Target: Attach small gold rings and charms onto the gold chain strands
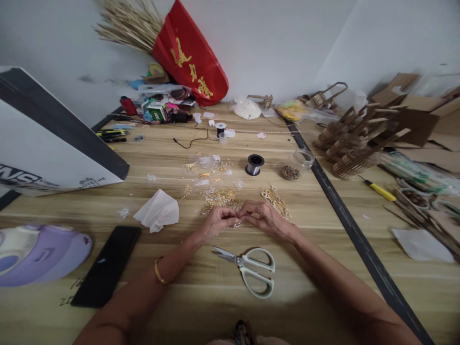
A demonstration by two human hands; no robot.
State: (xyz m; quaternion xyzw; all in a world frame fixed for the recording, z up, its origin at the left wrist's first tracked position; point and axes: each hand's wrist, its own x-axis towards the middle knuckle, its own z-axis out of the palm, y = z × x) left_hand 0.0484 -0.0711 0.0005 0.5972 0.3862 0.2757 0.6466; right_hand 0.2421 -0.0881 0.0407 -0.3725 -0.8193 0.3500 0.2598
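My left hand [220,221] and my right hand [264,215] meet over the middle of the table, fingertips pinched together. Between them is a small beaded strand [237,223], whose pale end hangs below the left fingers. Fine detail at the fingertips is too small to make out. Just beyond the hands lies a loose pile of gold and clear beads [219,199]. Gold beaded chains [276,200] rest beside the right hand's knuckles. Scissors with pale green handles [257,268] lie on the near side, blades slightly apart, touched by neither hand.
A spool of wire [255,165] and a jar of beads [291,171] stand farther back. To the left are a crumpled tissue [158,211], a black phone [107,266], a purple bottle [50,254] and a large box [53,143]. Small woven baskets [348,143] crowd the right.
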